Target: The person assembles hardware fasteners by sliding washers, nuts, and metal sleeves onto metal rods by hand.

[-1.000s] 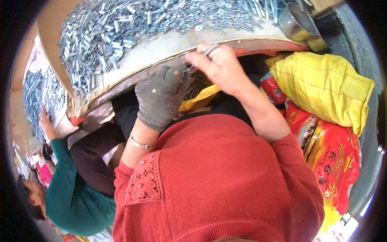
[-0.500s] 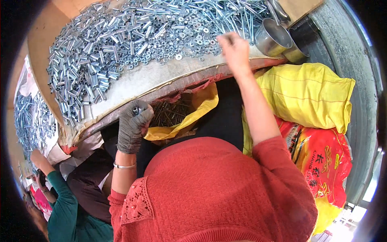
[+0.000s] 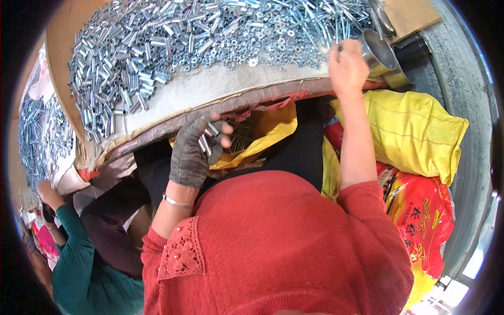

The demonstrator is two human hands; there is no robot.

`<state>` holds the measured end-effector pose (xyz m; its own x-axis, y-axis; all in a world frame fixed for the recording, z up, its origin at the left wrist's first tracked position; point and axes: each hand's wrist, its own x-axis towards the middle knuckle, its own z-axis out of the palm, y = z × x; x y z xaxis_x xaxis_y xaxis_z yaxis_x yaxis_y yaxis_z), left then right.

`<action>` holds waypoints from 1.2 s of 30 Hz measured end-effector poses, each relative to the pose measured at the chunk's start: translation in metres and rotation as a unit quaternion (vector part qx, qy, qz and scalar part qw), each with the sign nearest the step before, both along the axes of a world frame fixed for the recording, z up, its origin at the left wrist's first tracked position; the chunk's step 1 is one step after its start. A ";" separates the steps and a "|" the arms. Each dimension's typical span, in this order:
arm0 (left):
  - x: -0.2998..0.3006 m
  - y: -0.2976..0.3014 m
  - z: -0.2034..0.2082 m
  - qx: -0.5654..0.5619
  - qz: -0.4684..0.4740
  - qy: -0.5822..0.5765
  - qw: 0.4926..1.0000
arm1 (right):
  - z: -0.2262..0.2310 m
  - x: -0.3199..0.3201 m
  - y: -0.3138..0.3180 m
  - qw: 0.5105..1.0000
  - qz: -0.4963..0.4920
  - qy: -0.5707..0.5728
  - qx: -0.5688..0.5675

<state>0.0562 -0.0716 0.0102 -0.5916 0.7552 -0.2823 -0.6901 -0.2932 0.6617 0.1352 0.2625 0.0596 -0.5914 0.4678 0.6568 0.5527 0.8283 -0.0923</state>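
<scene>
My left hand (image 3: 190, 152), in a grey fingerless glove, is curled round several short shiny metal tubes (image 3: 205, 142) above a yellow sack. My bare right hand (image 3: 348, 71) is closed at the right end of the heap, beside the metal cups. Whatever its fingers hold, if anything, is hidden and blurred. On the pale cloth of the bench (image 3: 199, 86) lie short metal tubes (image 3: 105, 68) at the left, washers and nuts (image 3: 253, 62) in the middle, and long thin metal rods (image 3: 336, 21) near my right fingers.
Two metal cups stand to the right, the nearer one (image 3: 380, 50) tilted. Below lie a yellow woven sack (image 3: 409, 131) and a red bag (image 3: 428, 226). An open yellow sack (image 3: 268, 136) sits under the bench edge. A co-worker in a green sleeve (image 3: 79, 241) works at the left.
My right hand has moved right, from the washers to the rods beside the cups. The fingers of my left hand have loosened, showing the tubes in it. The whole view has shifted slightly.
</scene>
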 end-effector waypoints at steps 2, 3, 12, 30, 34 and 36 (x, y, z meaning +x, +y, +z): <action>0.001 -0.003 -0.002 0.034 0.002 -0.030 0.999 | 0.008 0.005 -0.015 0.984 0.110 0.139 -0.012; 0.003 0.002 0.006 0.018 0.004 -0.010 1.000 | 0.007 0.009 -0.018 0.962 0.162 0.199 -0.090; 0.002 -0.007 0.005 0.131 -0.024 -0.097 0.986 | 0.016 0.009 -0.102 0.694 0.372 0.306 -0.535; 0.015 0.000 0.028 -0.210 0.028 0.429 0.878 | 0.036 0.017 -0.137 0.577 0.447 0.281 -0.624; 0.015 0.001 0.033 -0.225 -0.001 0.445 0.867 | 0.037 0.016 -0.133 0.590 0.440 0.230 -0.637; 0.013 0.002 0.038 -0.224 -0.018 0.462 0.858 | 0.037 0.015 -0.131 0.594 0.437 0.211 -0.641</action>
